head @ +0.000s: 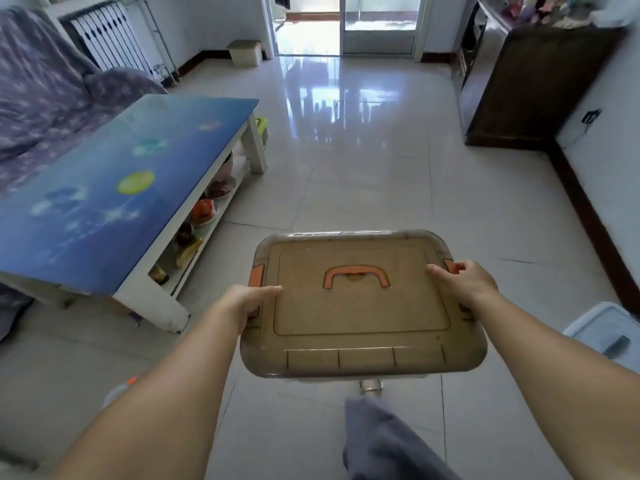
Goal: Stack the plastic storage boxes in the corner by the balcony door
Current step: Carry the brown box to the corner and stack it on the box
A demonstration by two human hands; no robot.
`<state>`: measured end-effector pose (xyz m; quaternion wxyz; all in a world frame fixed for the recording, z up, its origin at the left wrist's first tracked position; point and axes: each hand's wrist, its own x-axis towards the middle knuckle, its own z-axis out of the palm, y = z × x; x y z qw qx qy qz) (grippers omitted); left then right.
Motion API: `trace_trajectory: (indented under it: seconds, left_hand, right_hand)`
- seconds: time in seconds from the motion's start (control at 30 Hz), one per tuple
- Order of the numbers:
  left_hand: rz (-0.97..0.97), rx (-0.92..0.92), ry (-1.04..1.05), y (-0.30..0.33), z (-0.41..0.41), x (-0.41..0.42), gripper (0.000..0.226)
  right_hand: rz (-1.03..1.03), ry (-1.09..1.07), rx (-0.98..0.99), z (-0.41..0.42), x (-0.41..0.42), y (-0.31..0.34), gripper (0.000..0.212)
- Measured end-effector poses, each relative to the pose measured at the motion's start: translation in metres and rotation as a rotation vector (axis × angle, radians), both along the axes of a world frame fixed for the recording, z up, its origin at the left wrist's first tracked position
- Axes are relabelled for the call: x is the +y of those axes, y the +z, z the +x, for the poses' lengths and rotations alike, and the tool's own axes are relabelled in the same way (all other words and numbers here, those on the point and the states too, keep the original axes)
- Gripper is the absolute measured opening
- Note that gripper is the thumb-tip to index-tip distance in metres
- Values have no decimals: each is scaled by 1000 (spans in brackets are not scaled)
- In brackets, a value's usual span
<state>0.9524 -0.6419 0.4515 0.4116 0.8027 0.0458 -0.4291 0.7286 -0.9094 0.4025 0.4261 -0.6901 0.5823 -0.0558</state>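
I carry a brown translucent storage box [360,306] with an orange lid handle and orange side clips, held level in front of me above the floor. My left hand [247,301] grips its left edge, thumb lying on the lid. My right hand [462,280] grips the right edge by the orange clip. A beige lidded box [245,52] stands on the floor far ahead, in the corner left of the balcony door [379,24]. A pale blue box lid [609,329] shows at the right edge.
A blue-topped coffee table [114,188] with items on its lower shelf stands at left, a purple-covered sofa [38,98] behind it. A dark wooden cabinet [533,88] lines the right wall. Glossy tiled floor [363,140] stretches between them to the door.
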Motion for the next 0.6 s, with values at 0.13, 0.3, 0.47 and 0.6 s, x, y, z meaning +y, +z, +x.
trace_trajectory:
  seconds: [0.13,0.3,0.47,0.6]
  left_hand:
    - [13,-17,0,4,77,-88,40]
    - [19,-47,-8,17,176,-186,37]
    - [16,-92,-35,20,284,-269,28]
    - [34,-88,-38,13,376,-328,29]
  right_hand:
    - [28,25,-12,83,-91,-3,75]
    - [21,56,-12,182,-197,21,73]
    - [15,76,-48,296,-290,34,79]
    - [36,64,-67,385,-350,24,80]
